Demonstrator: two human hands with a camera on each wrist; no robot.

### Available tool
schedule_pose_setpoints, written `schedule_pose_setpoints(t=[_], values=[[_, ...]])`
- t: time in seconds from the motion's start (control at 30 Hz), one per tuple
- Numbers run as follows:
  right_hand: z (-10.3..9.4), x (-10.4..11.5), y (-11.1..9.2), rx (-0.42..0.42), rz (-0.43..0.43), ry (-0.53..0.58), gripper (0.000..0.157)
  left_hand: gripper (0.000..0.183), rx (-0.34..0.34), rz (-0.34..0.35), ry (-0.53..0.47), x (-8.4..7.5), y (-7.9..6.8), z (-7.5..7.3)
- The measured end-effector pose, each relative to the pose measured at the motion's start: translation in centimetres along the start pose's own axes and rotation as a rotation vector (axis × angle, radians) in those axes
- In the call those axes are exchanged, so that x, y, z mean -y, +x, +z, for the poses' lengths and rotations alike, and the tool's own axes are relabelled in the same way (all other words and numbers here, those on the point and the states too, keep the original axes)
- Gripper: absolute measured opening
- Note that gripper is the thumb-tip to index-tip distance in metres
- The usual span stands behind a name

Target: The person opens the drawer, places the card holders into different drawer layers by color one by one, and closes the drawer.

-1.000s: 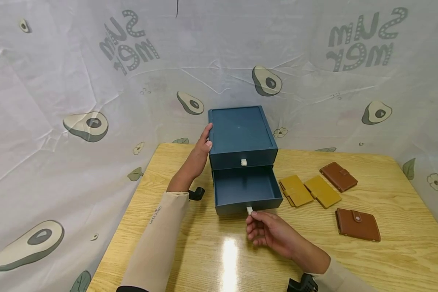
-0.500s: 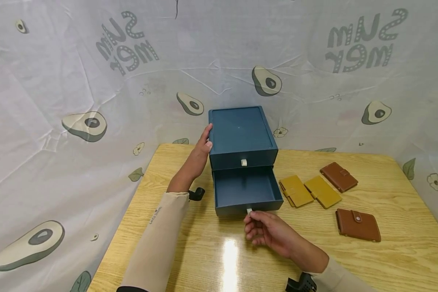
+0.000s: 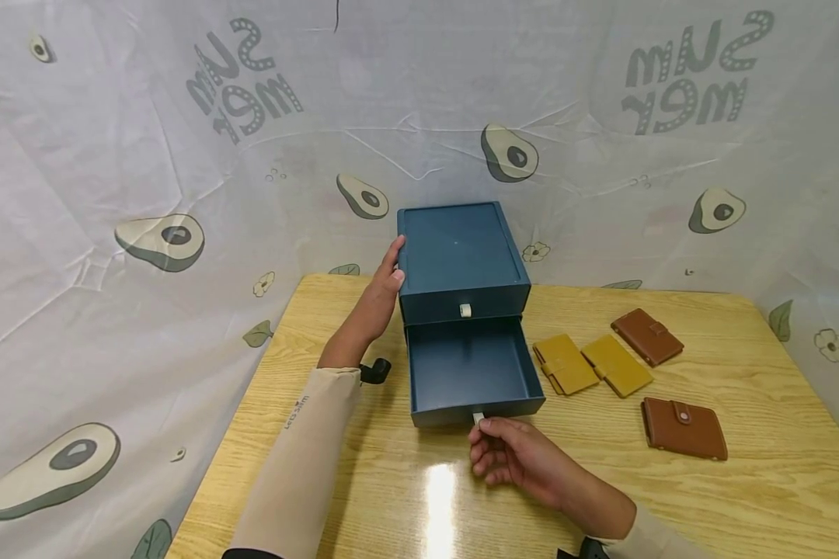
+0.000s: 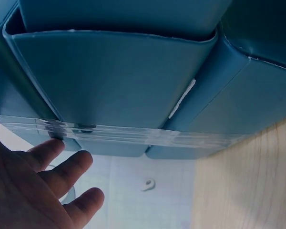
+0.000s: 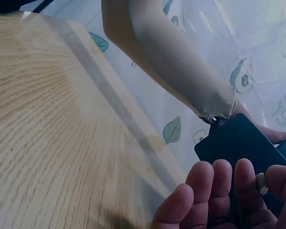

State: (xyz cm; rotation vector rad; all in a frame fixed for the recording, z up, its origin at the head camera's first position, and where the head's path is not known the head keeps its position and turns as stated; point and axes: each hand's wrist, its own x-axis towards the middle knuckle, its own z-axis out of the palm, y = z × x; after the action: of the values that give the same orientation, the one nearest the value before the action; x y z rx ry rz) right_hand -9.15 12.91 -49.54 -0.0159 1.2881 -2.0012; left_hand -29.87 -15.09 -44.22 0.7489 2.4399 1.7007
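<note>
A dark blue two-drawer box [image 3: 461, 248] stands on the table, its upper drawer closed and its lower drawer [image 3: 470, 365] pulled out with nothing inside. My left hand [image 3: 377, 303] rests against the box's left side, fingers extended along it; the left wrist view shows the fingertips [image 4: 78, 164] by the blue side wall [image 4: 109, 81] and a strip of clear tape [image 4: 133, 135]. My right hand [image 3: 524, 462] pinches the small white pull tab [image 3: 478, 419] of the lower drawer between thumb and forefinger. In the right wrist view that tab [image 5: 261, 183] shows between the fingertips.
Right of the box, two mustard-yellow wallets [image 3: 566, 363] lie side by side on the wooden table [image 3: 755, 349]. A brown wallet [image 3: 647, 336] lies behind them, and another brown wallet [image 3: 684, 428] with a snap strap is nearer. A printed avocado cloth [image 3: 419, 93] hangs behind the table.
The lower drawer has slid a little farther out toward me, with my right hand moving along on its tab. My left hand stays against the box; the wallets have not moved.
</note>
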Motion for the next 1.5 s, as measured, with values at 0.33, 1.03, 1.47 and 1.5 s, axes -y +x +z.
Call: schedule_pose_setpoints(t=[0.33,1.03,1.47,1.5], values=[[-1.2,-0.7,-0.8,-0.015,-0.053,-0.173,0.032,0.067,-0.007,-0.005,0.010,0.1,0.0,0.1],[-8.7,2.0,-8.5,-0.183,-0.067,-0.497,0.036,0.091,0.012,0.013,-0.024,0.6,0.1,-0.1],[-12.1,4.3,-13.0,-0.512,-0.193,-1.033,0.034,0.098,0.012,0.006,-0.001,0.4,0.3,0.0],[-12.4,4.4,-13.2,-0.538,-0.212,-1.071,0.032,0.098,0.010,0.006,0.001,0.5,0.3,0.0]])
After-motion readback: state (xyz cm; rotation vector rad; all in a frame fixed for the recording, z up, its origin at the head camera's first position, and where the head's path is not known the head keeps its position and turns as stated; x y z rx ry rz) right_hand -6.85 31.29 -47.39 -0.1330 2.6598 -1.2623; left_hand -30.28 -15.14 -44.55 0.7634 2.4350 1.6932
